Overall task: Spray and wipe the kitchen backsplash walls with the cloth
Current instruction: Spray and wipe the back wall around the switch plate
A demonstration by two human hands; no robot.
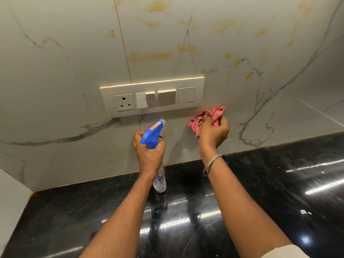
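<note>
My left hand (149, 151) grips the neck of a clear spray bottle (160, 180) with a blue trigger head (152, 134), its nozzle pointing at the marble backsplash (61, 94) just below the switch plate. My right hand (214, 134) is closed on a bunched red cloth (206, 116), held against or very near the wall to the right of the bottle. The white tiles carry grey veins and yellowish marks.
A cream switch plate (151, 96) with a socket and several switches sits on the wall right above both hands. The glossy black stone counter (270, 192) runs below the wall. A pale side wall (11, 198) closes the left end.
</note>
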